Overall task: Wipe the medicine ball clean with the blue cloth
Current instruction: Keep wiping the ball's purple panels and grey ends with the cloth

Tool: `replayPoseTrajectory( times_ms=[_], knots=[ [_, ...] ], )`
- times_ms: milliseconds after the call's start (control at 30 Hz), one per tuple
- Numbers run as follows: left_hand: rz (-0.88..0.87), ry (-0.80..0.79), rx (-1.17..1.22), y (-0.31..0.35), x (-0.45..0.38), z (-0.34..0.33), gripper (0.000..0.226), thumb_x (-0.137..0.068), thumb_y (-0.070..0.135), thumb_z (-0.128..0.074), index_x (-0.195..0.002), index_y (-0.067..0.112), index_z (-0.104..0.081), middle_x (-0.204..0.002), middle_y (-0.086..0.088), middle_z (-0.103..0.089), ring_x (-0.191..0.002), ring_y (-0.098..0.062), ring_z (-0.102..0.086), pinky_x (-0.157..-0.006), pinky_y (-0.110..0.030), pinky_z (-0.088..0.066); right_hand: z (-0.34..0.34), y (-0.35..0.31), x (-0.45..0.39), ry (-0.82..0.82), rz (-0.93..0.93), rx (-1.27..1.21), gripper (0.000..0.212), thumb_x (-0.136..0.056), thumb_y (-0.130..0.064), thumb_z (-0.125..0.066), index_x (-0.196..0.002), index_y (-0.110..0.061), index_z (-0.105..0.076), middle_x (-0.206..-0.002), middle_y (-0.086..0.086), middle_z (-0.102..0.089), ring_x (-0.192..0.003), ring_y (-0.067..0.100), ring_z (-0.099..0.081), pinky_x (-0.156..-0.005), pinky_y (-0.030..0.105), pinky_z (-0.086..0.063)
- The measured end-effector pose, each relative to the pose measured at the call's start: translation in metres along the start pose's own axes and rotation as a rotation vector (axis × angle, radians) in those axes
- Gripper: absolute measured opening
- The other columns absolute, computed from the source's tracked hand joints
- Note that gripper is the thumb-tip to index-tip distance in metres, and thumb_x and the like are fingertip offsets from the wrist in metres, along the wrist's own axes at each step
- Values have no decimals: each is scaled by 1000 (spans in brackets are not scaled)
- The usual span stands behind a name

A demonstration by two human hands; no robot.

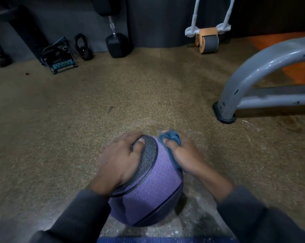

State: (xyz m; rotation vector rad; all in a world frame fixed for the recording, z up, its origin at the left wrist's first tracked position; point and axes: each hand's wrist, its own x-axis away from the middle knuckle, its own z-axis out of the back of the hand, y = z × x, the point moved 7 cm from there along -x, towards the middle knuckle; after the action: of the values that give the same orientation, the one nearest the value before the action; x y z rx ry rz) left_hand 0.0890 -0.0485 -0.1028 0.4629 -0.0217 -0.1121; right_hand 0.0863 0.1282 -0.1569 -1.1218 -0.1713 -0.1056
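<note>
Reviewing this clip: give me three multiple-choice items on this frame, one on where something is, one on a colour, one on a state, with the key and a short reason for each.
1. Where is the blue cloth?
A. on the floor beside the dumbbell
B. against the ball's right side, under the right hand
C. draped over the grey frame

2. What colour is most of the medicine ball?
A. purple
B. orange
C. white

3. What is the left hand doing?
A. hanging free of the ball
B. gripping the cloth
C. resting on the ball's dark textured panel

Key: 1 B, the right hand bunches the cloth against the ball; 2 A, the wide panels are purple; 3 C, its fingers lie spread on the dark panel.
</note>
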Motion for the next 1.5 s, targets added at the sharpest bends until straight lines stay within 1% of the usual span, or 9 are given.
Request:
replayPoseTrajectory(
  times_ms=[133, 367, 467, 567, 767, 1000, 1200, 1400, 1500],
  knots=[
    [-48, 0, 13, -2, 5, -1, 56, -88, 58, -28, -136, 42, -53, -144, 22, -50, -131, -7, -46, -99, -21, -30, -7, -41, 35, 133, 330, 225, 46, -84, -50, -45, -130, -46, -52, -131, -26, -48, -116, 7, -43, -96, 34, -36],
    [-15, -1, 15, -1, 6, 0, 57, -87, 61, -27, -137, 45, -51, -145, 25, -47, -134, -8, -45, -103, -26, -34, -5, 1, -18, -81, -126, -46, 28, -96, -44, -48, -112, -27, -65, -113, 8, -69, -94, 19, -64, -88, 37, -48],
    [40, -12, 18, -7, 2, -1, 62, -85, 64, -25, -140, 44, -49, -148, 23, -45, -135, -10, -44, -108, -32, -35, -7, -28, 27, 75, 188, 180, 45, -88, -53, -43, -131, -44, -50, -136, -19, -50, -121, 11, -45, -101, 38, -37],
    [13, -12, 61, -11, 2, -1, 59, -85, 64, -29, -135, 45, -52, -144, 22, -51, -131, -10, -49, -108, -34, -39, -10, -56, 55, 145, 441, 347, 53, -84, -54, -39, -135, -43, -49, -136, -22, -46, -116, 9, -42, -92, 35, -37],
    [-65, 5, 64, -6, 10, 4, 56, -84, 65, -30, -131, 47, -55, -139, 27, -52, -131, -3, -46, -109, -31, -36, -7, 0, -20, -191, -185, -44, 16, -97, -40, -51, -92, -28, -60, -101, 5, -68, -92, 21, -64, -96, 42, -47],
    [-15, -24, 23, -2, 2, 2, 55, -84, 64, -31, -132, 49, -55, -141, 29, -50, -131, -5, -47, -101, -24, -35, -11, -57, 59, 183, 468, 296, 53, -83, -53, -40, -134, -42, -52, -135, -25, -49, -119, 7, -44, -94, 33, -36],
    [54, -52, 27, 8, 0, 1, 57, -83, 80, -43, -132, 52, -52, -143, 31, -46, -133, -7, -45, -101, -32, -33, 6, 34, 10, 196, -144, -379, 12, -89, -37, -58, -93, -33, -68, -108, -3, -72, -101, 19, -66, -96, 42, -48],
    [77, -23, 63, -6, -4, 0, 66, -71, 86, -39, -127, 55, -55, -139, 30, -51, -129, -9, -50, -108, -40, -39, -6, -19, 67, 377, 280, 58, 49, -86, -52, -44, -133, -40, -54, -135, -23, -51, -126, 5, -43, -101, 31, -33],
    [13, -12, 104, -10, 1, -1, 71, -70, 86, -39, -127, 49, -58, -137, 29, -54, -126, -4, -51, -109, -38, -39, -4, -9, 55, 344, 273, -78, 47, -83, -50, -47, -128, -42, -57, -130, -21, -57, -122, 7, -51, -100, 32, -38]
  ],
)
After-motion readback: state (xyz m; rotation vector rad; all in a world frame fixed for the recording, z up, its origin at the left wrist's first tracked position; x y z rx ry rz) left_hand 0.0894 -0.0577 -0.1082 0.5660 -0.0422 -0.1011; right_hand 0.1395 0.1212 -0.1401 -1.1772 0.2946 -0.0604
